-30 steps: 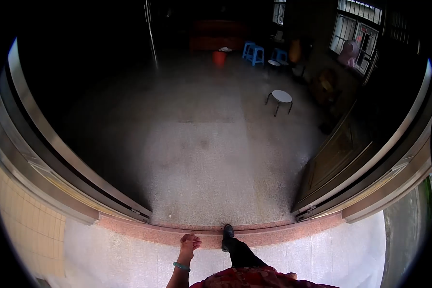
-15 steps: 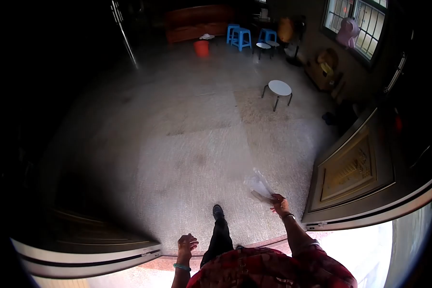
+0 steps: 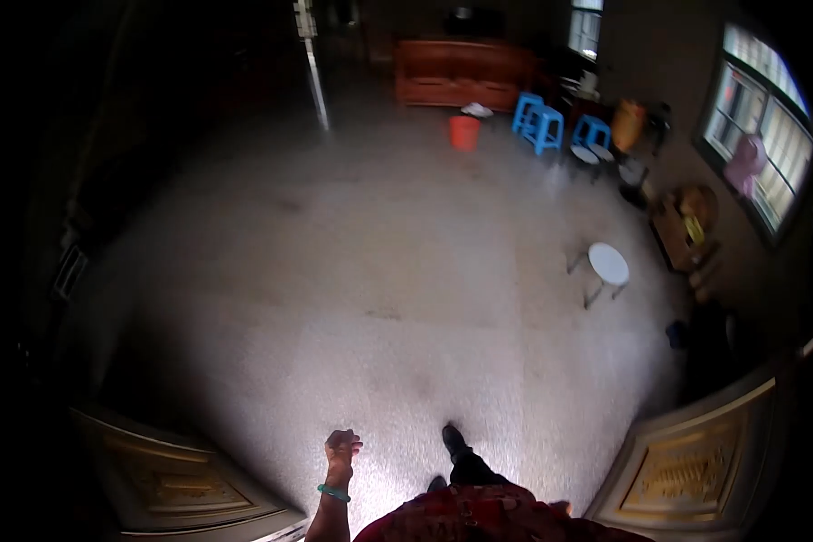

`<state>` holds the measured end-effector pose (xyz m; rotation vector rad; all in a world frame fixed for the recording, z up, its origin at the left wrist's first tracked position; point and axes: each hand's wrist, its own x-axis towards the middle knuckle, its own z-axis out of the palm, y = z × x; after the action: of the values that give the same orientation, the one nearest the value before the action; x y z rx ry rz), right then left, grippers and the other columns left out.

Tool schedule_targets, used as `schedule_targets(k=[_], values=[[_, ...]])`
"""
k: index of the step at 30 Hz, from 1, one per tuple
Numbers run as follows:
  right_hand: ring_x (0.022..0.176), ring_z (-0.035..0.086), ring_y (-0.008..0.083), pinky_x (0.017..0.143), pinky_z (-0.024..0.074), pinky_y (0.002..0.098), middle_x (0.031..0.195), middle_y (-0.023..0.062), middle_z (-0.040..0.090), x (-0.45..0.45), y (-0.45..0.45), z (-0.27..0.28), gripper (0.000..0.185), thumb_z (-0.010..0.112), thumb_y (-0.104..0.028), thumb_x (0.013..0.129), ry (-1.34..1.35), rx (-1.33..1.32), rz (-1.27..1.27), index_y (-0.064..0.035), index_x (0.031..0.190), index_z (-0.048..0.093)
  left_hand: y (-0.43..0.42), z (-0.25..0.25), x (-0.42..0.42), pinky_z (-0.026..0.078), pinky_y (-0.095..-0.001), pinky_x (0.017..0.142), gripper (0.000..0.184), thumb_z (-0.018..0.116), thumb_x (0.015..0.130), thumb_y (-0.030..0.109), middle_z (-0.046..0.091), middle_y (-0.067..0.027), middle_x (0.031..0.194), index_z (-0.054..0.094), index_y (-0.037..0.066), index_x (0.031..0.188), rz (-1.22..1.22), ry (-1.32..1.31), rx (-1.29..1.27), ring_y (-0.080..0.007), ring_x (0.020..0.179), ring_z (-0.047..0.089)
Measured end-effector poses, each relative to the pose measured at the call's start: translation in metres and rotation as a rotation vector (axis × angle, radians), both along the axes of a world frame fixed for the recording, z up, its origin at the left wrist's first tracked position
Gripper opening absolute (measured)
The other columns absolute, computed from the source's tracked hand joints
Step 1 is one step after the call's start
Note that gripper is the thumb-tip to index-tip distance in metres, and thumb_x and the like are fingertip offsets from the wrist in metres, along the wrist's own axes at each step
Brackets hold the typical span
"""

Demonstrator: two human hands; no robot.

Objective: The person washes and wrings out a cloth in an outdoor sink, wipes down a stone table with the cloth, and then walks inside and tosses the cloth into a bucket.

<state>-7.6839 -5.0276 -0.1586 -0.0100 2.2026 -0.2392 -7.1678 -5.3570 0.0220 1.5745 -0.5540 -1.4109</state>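
Note:
My left hand (image 3: 341, 445), with a green bangle (image 3: 333, 492) at its wrist, is held low over the floor. Its fingers curl in loosely, and no object shows in them. A small skin-toned patch (image 3: 560, 508) at the right edge of my red patterned shirt (image 3: 479, 513) seems to be part of my right hand; its fingers are hidden. The clear plastic bag it held earlier is out of sight. One dark shoe (image 3: 456, 440) points forward on the floor, ahead of the other.
Carved door leaves stand at left (image 3: 172, 479) and right (image 3: 696, 470). A round white stool (image 3: 608, 264) stands on the speckled floor (image 3: 379, 253). Farther back are a red bucket (image 3: 464, 133), blue stools (image 3: 545, 128) and a wooden bench (image 3: 465, 74). A barred window (image 3: 759, 126) is at right.
I have stepped forward through the doorway, and the view has turned left. My right hand, with the plastic bag, has dropped back out of clear view. My left hand's fingers have curled in more.

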Motion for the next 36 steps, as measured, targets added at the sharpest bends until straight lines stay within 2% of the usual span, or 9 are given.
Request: schedule_targets(k=[10, 12, 13, 14, 16, 17, 18, 22, 36], values=[[0.066, 0.062, 0.0247, 0.047, 0.0479, 0.0385, 0.071, 0.0079, 0.061, 0.007, -0.433, 0.022, 0.018, 0.060, -0.027, 0.074, 0.117, -0.236, 0.727, -0.0085, 0.076, 0.060, -0.064, 0.045, 0.067, 0.045, -0.0265, 0.055, 0.027, 0.052, 0.087, 0.029, 0.060, -0.0078, 0.074, 0.053, 0.002, 0.084, 0.431, -0.173, -0.355, -0.0166, 0.064, 0.058], [0.066, 0.062, 0.0254, 0.047, 0.0480, 0.0387, 0.070, 0.0079, 0.061, 0.031, -0.548, 0.001, 0.018, 0.059, -0.026, 0.075, 0.149, -0.522, 0.996, -0.0086, 0.075, 0.059, -0.066, 0.051, 0.098, 0.045, -0.0268, 0.055, 0.026, 0.052, 0.087, 0.028, 0.059, -0.0074, 0.073, 0.053, 0.002, 0.084, 0.611, -0.132, -0.133, -0.0161, 0.063, 0.058], [0.060, 0.059, 0.0244, 0.040, 0.0460, 0.0353, 0.067, 0.0091, 0.058, 0.048, -0.597, 0.022, 0.010, 0.053, -0.015, 0.076, 0.417, -0.693, 1.544, -0.0060, 0.074, 0.057, -0.066, 0.050, 0.114, 0.044, -0.0271, 0.055, 0.022, 0.052, 0.086, 0.025, 0.059, -0.0070, 0.071, 0.053, 0.003, 0.083, 0.709, -0.085, -0.051, -0.0161, 0.062, 0.058], [0.053, 0.055, 0.0215, 0.036, 0.0426, 0.0336, 0.064, 0.0067, 0.054, 0.070, -0.642, 0.008, 0.007, 0.048, -0.007, 0.076, -0.109, -0.989, 0.814, -0.0056, 0.074, 0.054, -0.060, 0.042, 0.123, 0.044, -0.0271, 0.055, 0.022, 0.052, 0.086, 0.025, 0.059, -0.0070, 0.071, 0.053, 0.003, 0.083, 0.773, -0.088, -0.048, -0.0161, 0.062, 0.058], [0.043, 0.047, 0.0154, 0.033, 0.0362, 0.0282, 0.061, 0.0014, 0.050, 0.137, -0.723, 0.051, 0.006, 0.048, -0.006, 0.076, -0.889, -0.960, 0.264, -0.0070, 0.076, 0.054, -0.055, 0.032, 0.160, 0.044, -0.0270, 0.053, 0.019, 0.054, 0.085, 0.022, 0.058, -0.0068, 0.070, 0.053, 0.004, 0.082, 0.893, -0.008, 0.021, -0.0162, 0.060, 0.058], [0.041, 0.045, 0.0140, 0.032, 0.0341, 0.0266, 0.062, 0.0019, 0.051, 0.176, -0.754, 0.072, 0.004, 0.054, -0.009, 0.076, -0.224, -0.922, 0.776, -0.0069, 0.079, 0.054, -0.055, 0.025, 0.177, 0.044, -0.0270, 0.051, 0.017, 0.055, 0.085, 0.021, 0.059, -0.0068, 0.070, 0.053, 0.004, 0.083, 0.955, 0.011, 0.043, -0.0163, 0.057, 0.058], [0.043, 0.047, 0.0136, 0.031, 0.0339, 0.0273, 0.064, 0.0020, 0.053, 0.211, -0.779, 0.077, 0.013, 0.062, -0.014, 0.074, -0.185, -0.986, 0.765, -0.0081, 0.083, 0.056, -0.058, 0.022, 0.199, 0.043, -0.0268, 0.049, 0.017, 0.055, 0.084, 0.021, 0.059, -0.0069, 0.071, 0.053, 0.004, 0.083, 1.001, 0.035, 0.041, -0.0161, 0.057, 0.058], [0.059, 0.054, 0.0197, 0.038, 0.0409, 0.0324, 0.074, 0.0043, 0.058, 0.322, -0.834, 0.034, 0.017, 0.065, -0.021, 0.075, -0.311, -1.146, 0.752, -0.0122, 0.087, 0.058, -0.081, 0.014, 0.311, 0.044, -0.0261, 0.049, 0.021, 0.057, 0.083, 0.026, 0.060, -0.0082, 0.072, 0.053, 0.005, 0.084, 1.150, 0.094, 0.020, -0.0162, 0.058, 0.059], [0.049, 0.053, 0.0212, 0.031, 0.0406, 0.0317, 0.075, 0.0090, 0.057, 0.710, -0.854, 0.030, 0.019, 0.057, -0.010, 0.076, -0.128, -0.361, 1.113, -0.0076, 0.094, 0.056, -0.224, 0.175, 0.763, 0.047, -0.0277, 0.058, 0.040, 0.056, 0.082, 0.048, 0.058, -0.0055, 0.074, 0.052, 0.008, 0.083, 1.341, -0.177, -0.496, -0.0148, 0.065, 0.057]])
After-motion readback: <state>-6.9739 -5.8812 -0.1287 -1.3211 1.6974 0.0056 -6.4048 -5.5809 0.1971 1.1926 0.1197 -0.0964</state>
